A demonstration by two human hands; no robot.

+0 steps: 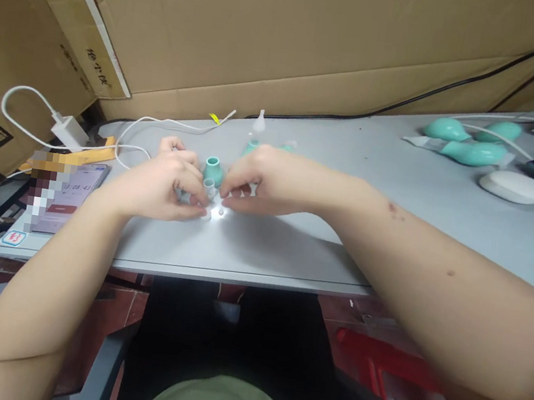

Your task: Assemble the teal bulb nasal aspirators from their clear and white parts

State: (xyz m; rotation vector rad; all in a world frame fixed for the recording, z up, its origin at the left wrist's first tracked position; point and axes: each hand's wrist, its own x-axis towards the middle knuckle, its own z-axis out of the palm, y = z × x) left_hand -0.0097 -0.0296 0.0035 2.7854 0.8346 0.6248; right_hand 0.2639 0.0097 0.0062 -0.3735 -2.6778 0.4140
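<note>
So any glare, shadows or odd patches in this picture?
Head view: glare whitens the desk at the grip of the left hand and right hand; same view, a soft shadow spreads below the right hand; same view again, pixelated blocks hide part of the phone.

one left hand [173, 180] and one right hand [258, 175], both bare, at one gray table [290, 249]. between them, one open-topped teal piece [212, 172] and one small translucent cup [208, 187]. behind the right hand, two partly hidden teal parts [251, 146] and one translucent nozzle [259, 123]. at the right, four teal bulbs [477, 153], one of them cut off, and one white oval object [517, 187]. at the left, one phone [71, 199], one white charger [70, 131] and one corner sticker [14, 238]. the white cables cannot be counted surely.
</note>
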